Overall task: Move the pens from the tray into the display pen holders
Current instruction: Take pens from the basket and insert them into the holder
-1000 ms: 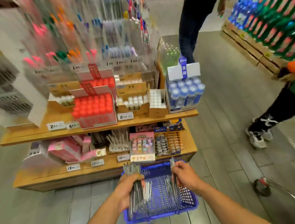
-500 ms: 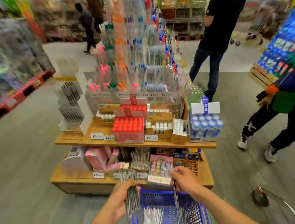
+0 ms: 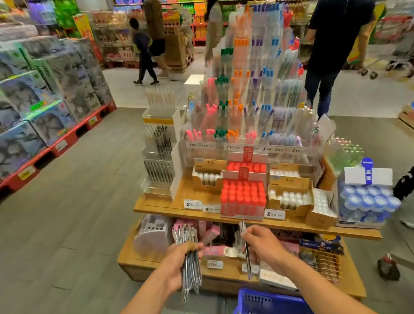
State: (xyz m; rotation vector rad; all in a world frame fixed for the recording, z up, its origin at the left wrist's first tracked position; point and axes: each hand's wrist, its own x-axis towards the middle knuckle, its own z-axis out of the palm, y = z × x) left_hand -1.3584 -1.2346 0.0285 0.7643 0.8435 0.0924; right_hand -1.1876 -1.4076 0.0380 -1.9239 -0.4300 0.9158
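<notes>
My left hand [image 3: 178, 263] grips a thick bundle of silver-grey pens [image 3: 189, 259], held upright in front of the lower shelf. My right hand [image 3: 263, 245] pinches a thin pair of the same pens [image 3: 246, 253], also upright. The blue basket tray [image 3: 262, 303] sits low at the bottom edge with more pens lying inside. Clear tiered display pen holders [image 3: 244, 109] rise above the wooden stand, filled with pink, green, orange and blue capped pens. A white holder with black-and-clear pens [image 3: 159, 145] stands at the stand's left end.
The wooden stand's upper shelf [image 3: 165, 207] carries red-capped tubes [image 3: 242, 198], boxes and blue-lidded bottles [image 3: 367, 198]. People walk in the aisles behind and to the right. A trolley wheel [image 3: 388, 269] sits at the lower right. Stacked boxes on red pallets [image 3: 35, 96] line the left.
Both hands lifted the pens up out of the blue basket. The view tilted upward, so the tall pen display now fills the middle and the basket dropped to the bottom edge.
</notes>
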